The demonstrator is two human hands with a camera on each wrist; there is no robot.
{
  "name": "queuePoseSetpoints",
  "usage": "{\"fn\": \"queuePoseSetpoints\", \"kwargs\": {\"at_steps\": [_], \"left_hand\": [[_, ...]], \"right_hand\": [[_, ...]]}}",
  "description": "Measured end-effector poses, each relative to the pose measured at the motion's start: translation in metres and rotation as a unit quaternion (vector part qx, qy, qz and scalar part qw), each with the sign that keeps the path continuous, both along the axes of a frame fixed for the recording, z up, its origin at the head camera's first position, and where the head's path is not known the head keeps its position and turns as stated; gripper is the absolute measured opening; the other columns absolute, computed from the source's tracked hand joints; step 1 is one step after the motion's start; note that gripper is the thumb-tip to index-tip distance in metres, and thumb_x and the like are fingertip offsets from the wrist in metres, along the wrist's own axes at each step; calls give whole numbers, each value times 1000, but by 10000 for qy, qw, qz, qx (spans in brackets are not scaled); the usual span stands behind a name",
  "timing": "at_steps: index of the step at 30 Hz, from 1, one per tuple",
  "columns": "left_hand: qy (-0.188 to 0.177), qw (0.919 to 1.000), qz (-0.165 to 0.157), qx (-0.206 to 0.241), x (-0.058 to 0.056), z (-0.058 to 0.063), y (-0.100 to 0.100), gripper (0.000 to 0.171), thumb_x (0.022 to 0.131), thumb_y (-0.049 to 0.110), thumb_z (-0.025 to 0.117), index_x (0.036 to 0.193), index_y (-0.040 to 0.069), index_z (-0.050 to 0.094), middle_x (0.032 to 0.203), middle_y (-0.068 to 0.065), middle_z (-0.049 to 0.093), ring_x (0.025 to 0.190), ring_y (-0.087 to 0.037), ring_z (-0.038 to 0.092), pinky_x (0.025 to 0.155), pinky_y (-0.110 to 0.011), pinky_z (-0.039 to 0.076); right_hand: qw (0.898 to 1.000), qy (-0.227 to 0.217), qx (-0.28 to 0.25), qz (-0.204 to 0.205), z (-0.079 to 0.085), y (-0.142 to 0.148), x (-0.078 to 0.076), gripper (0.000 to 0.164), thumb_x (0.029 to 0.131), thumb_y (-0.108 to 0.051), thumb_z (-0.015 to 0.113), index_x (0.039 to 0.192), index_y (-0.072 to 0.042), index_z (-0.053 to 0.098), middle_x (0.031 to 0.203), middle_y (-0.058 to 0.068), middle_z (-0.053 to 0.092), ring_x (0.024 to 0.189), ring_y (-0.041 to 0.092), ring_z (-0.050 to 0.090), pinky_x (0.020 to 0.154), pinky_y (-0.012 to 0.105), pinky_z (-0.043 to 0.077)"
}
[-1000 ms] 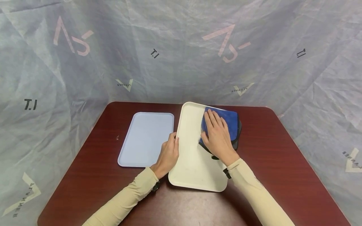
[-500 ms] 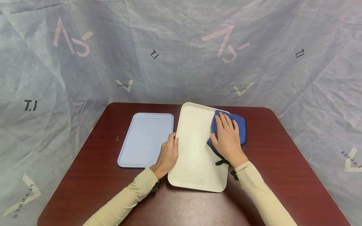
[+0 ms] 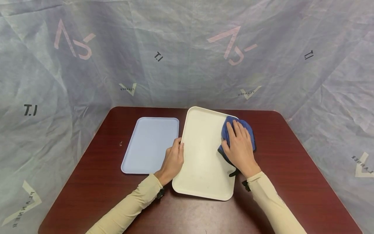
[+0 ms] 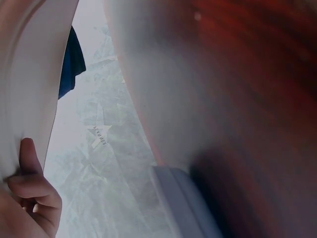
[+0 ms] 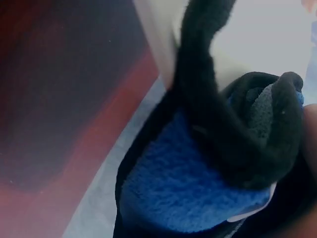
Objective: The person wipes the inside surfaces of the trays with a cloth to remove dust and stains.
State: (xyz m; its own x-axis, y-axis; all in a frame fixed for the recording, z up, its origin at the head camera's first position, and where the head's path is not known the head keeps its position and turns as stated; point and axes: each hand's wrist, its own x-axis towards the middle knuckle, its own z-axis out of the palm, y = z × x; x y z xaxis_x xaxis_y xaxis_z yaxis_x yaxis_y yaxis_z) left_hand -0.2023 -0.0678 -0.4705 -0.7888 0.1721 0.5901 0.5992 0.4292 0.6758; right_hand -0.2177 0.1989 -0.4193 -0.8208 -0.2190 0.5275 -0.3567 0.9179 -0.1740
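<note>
In the head view, a cream-white tray (image 3: pixel 201 156) is held tilted above the table. My left hand (image 3: pixel 172 159) grips its left rim; the left wrist view shows the fingers (image 4: pixel 37 191) curled against the tray's underside (image 4: pixel 29 94). My right hand (image 3: pixel 241 149) lies over a blue cloth (image 3: pixel 249 130) with dark edging, fingers bent around it, at the tray's right rim. The cloth is bunched and folds over that rim, as the blue pile (image 5: pixel 173 178) in the right wrist view shows. Most of the right fingers' grip is hidden there.
A light blue tray (image 3: pixel 152 146) lies flat on the dark red table (image 3: pixel 292 175), left of the white one. Grey printed sheeting (image 3: pixel 187 65) hangs behind and on both sides of the table.
My right hand has slid right and slightly toward me with the blue cloth, which is now more bunched over the tray's right rim. The left hand and white tray have barely moved.
</note>
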Motion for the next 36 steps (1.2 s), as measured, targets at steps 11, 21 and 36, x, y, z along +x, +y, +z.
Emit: {"fn": "queuePoseSetpoints", "kwargs": {"at_steps": [11, 21, 36], "left_hand": [[-33, 10000, 36, 25, -1, -1, 0, 33, 110, 16, 34, 126, -5, 52, 76, -7, 66, 59, -8, 58, 49, -21, 48], [74, 9998, 163, 46, -2, -1, -2, 31, 109, 17, 38, 124, -5, 54, 68, -1, 61, 51, -5, 51, 44, -21, 43], [261, 9996, 77, -14, -4, -1, -3, 34, 108, 14, 44, 134, -6, 52, 88, -15, 71, 70, -12, 68, 56, -20, 52]], "right_hand": [[9999, -34, -26, 123, -3, -6, 6, 63, 94, -19, 58, 150, 2, 39, 155, 25, 35, 144, 41, 29, 115, 58, 22], [9988, 4, 13, 488, -2, -24, 4, 65, 96, -16, 58, 152, 4, 32, 156, 23, 33, 146, 37, 26, 117, 53, 22], [9924, 299, 410, 1123, 10, -77, -3, 67, 96, -16, 59, 153, 3, 29, 158, 21, 31, 148, 34, 25, 117, 53, 22]]}}
